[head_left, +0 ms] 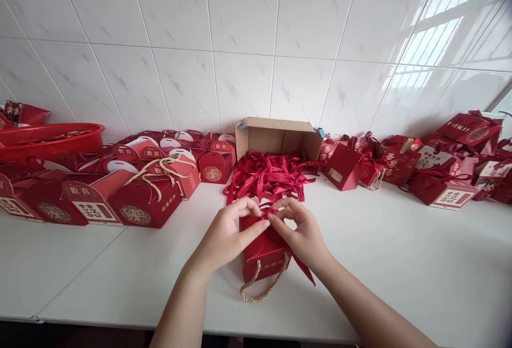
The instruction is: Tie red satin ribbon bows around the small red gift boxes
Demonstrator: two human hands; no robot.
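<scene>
A red gift box (264, 260) stands on the white table in front of me, a beige rope handle (260, 298) hanging from its near side. A red ribbon (304, 270) lies across its top, one end trailing down on the right. My left hand (235, 231) and my right hand (298, 231) meet over the box top, thumbs and fingertips pinched on the ribbon. The fingers partly cover the spot where the ribbon crosses. Just beyond the box, a heap of loose red ribbons (272, 175) spills from a cardboard box (260, 142) tipped on its side.
Rows of red gift boxes (140, 207) stand on the left, one with a rope bow on top. Behind them is a red plastic basket (80, 137). More red boxes with ribbons (444, 188) are piled at right. A tiled wall (244, 17) closes off the back.
</scene>
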